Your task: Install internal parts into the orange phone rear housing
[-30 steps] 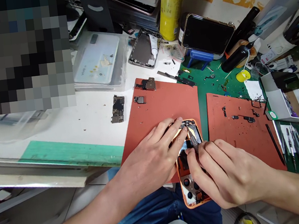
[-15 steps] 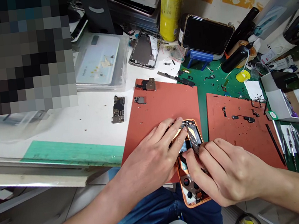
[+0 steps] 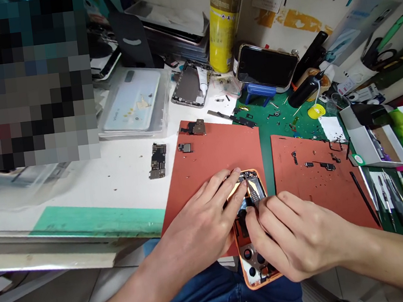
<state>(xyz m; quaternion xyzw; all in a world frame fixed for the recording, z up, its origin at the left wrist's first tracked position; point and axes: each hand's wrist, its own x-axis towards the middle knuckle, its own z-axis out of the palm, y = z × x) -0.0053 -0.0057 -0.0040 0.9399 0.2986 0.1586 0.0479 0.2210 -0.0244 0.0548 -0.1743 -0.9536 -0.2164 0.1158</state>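
An orange-edged phone frame (image 3: 248,257) with exposed insides lies over the near edge of the left reddish-brown mat (image 3: 218,144). My left hand (image 3: 209,218) rests along its upper left side, with fingertips on the frame near its top. In my right hand (image 3: 290,230) is a pair of metal tweezers (image 3: 253,192), pinched between thumb and fingers. The tweezers' tips point to the top part of the frame, close to my left fingertips. Whether they grip anything is too small to tell.
Small parts lie on the right mat (image 3: 316,196). A circuit board (image 3: 158,161) sits left of the mats. Behind stand a yellow can (image 3: 220,37) and a propped phone (image 3: 267,65). Tools (image 3: 396,201) line the right side.
The camera view has tilted slightly, shifting the scene down and left. Both hands stay at the phone frame, and the tweezers still point to its top part.
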